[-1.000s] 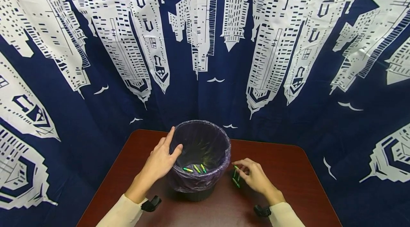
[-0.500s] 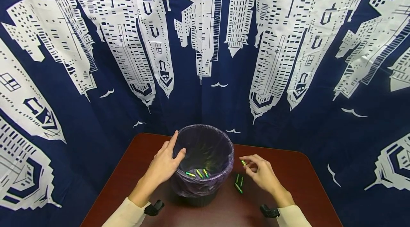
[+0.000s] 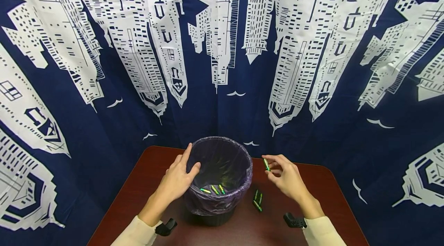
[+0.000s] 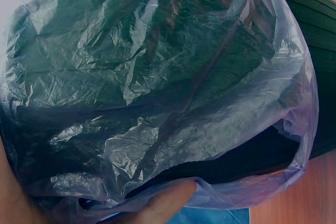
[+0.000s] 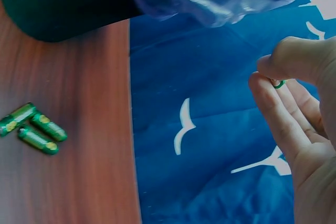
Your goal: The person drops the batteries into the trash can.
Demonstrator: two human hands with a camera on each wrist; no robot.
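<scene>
My right hand (image 3: 286,174) pinches a green battery (image 3: 266,164) between thumb and fingertips, raised to the right of the bin. Most of that battery is hidden behind the fingers in the right wrist view. My left hand (image 3: 177,176) rests against the left rim of a dark bin (image 3: 211,221), its fingers straight and its thumb over the opening. A thin purplish liner (image 4: 210,124) covers the bin's rim and hangs loosely down its outside. Three batteries (image 3: 214,189) lie inside on the liner. Another three batteries (image 5: 37,137) lie close together on the table.
The bin stands on a reddish-brown wooden table (image 3: 312,207). Right behind the table's far edge hangs a blue curtain (image 3: 215,115) with white city buildings. The loose batteries lie to the right of the bin, below my right hand.
My right hand has picked up a battery from the table's group and lifted it up and away. The left hand stays at the rim. The head view has shifted slightly.
</scene>
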